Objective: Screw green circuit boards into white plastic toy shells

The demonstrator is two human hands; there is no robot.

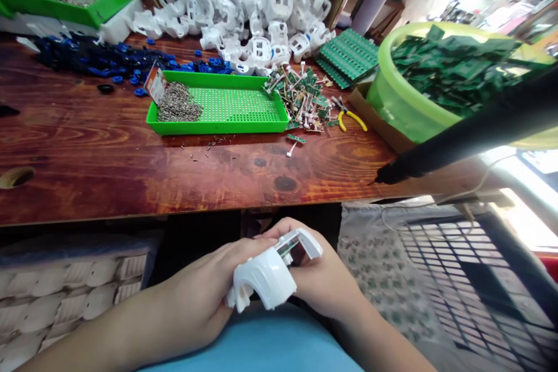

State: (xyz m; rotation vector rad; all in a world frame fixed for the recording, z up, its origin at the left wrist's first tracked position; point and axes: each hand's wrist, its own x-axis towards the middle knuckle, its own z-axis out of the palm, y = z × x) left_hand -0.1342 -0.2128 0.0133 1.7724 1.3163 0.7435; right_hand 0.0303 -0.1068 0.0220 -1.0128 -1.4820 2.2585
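Note:
A glossy white plastic housing point(265, 279) is held between both my hands, over my lap and in front of the table edge. My left hand point(213, 285) grips it from the left side, its fingers partly hidden behind the part. My right hand point(325, 279) closes round the right end, where a raised white section with a slot shows a bit of green circuit board inside. The undersides of the fingers and the housing's lower face cannot be seen.
On the wooden table point(108, 163) lie a green tray point(226, 127) of screws, small wired circuit boards point(305, 99), yellow-handled pliers point(351, 116), blue parts point(131, 64) and piled white housings point(244, 17). A black rod-like tool point(462, 122) hangs at right, before a green tub point(392, 99) of boards.

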